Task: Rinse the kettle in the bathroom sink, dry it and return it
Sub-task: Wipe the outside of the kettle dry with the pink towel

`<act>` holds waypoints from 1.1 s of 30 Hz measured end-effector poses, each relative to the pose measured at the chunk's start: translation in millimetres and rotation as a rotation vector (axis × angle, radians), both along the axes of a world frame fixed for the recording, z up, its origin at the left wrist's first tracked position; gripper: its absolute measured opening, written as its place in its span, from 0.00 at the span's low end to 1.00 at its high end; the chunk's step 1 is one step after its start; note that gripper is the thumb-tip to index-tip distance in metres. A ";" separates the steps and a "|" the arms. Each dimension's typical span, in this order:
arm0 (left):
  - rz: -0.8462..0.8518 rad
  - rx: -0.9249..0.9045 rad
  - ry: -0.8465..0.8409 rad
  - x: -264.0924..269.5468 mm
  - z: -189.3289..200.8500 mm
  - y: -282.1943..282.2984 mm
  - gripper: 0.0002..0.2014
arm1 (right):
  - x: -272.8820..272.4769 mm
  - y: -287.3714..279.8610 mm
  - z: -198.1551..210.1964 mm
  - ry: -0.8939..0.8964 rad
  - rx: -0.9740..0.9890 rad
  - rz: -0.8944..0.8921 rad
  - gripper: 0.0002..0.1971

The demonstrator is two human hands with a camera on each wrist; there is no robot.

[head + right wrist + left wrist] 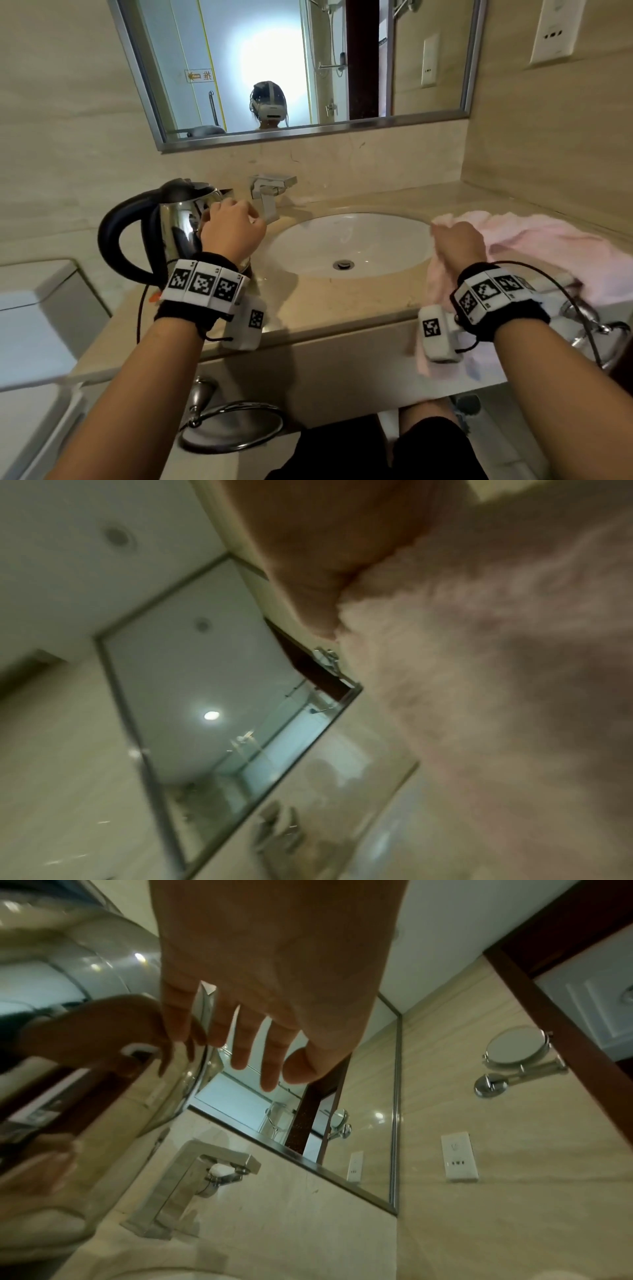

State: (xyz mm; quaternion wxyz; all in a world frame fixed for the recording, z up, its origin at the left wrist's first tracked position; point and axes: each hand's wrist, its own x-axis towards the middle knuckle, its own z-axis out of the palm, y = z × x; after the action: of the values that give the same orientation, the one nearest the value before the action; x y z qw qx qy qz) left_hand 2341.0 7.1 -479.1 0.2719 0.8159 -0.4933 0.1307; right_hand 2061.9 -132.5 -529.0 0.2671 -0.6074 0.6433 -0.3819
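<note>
A steel kettle (pixel 174 222) with a black handle stands upright on the counter, left of the white sink (pixel 359 236). My left hand (pixel 233 229) is at the kettle's right side by the spout. In the left wrist view its fingers (pixel 240 1047) are nearly straight and lie against the shiny kettle (pixel 85 969) without curling round it. On the counter right of the sink lies a pink towel (pixel 534 240), partly hanging over the front edge. My right hand (pixel 457 245) grips a bunch of it, and in the right wrist view that hand (pixel 308 547) is closed on the blurred towel (pixel 496 669).
A square chrome faucet (pixel 269 195) stands behind the sink between kettle and basin. Above the beige counter (pixel 342 305) hangs a mirror (pixel 308 68). A toilet cistern (pixel 34 325) is at the left, and a towel ring (pixel 233 428) hangs below the counter. There is a wall outlet (pixel 555 31) at the right.
</note>
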 end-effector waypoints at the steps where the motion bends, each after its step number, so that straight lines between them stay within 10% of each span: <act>1: -0.028 -0.049 0.017 4.1 3.3 3.3 0.15 | 11.0 3.2 6.1 -0.052 -0.049 0.048 0.21; 15: 0.135 -0.340 0.004 84.1 34.5 60.8 0.16 | 164.9 93.8 36.2 -0.065 -0.239 0.904 0.15; 22: 0.204 -0.252 0.323 116.3 22.9 69.4 0.19 | 211.5 94.9 37.5 -0.026 -0.293 1.040 0.16; 33: 0.129 -0.166 0.284 136.9 26.5 70.5 0.10 | 256.4 112.1 22.1 -0.040 -0.368 1.126 0.26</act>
State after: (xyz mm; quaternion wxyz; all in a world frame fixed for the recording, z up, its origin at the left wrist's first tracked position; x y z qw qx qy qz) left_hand 2477.9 77.6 -452.6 0.3962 0.8308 -0.3843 0.0717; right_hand 2318.3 -20.4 -506.9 0.3312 -0.8843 0.1400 -0.2979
